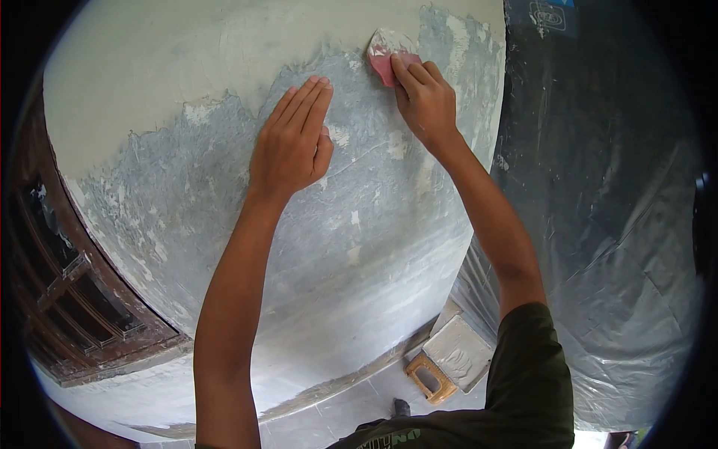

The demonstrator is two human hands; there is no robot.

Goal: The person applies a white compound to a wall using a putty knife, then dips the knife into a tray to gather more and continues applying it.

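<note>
My right hand [426, 97] is closed around a pink scraper [384, 69] held against the upper part of the wall [351, 194]. White putty coats much of the scraper's far side. Lower and to the left, my left hand [292, 138] rests on the wall with its fingers stretched out, holding nothing. Around both hands the surface is rough, grey and patchy. A smooth cream coat [187, 60] with a ragged lower edge covers the wall above.
On the left is a dark brown wooden window frame [82, 299]. Dark plastic sheeting [598, 224] hangs on the right. On the tiled floor [351, 404] lies a square tray of grey-white paste [458, 352], beside a tan piece with an oblong opening [441, 393].
</note>
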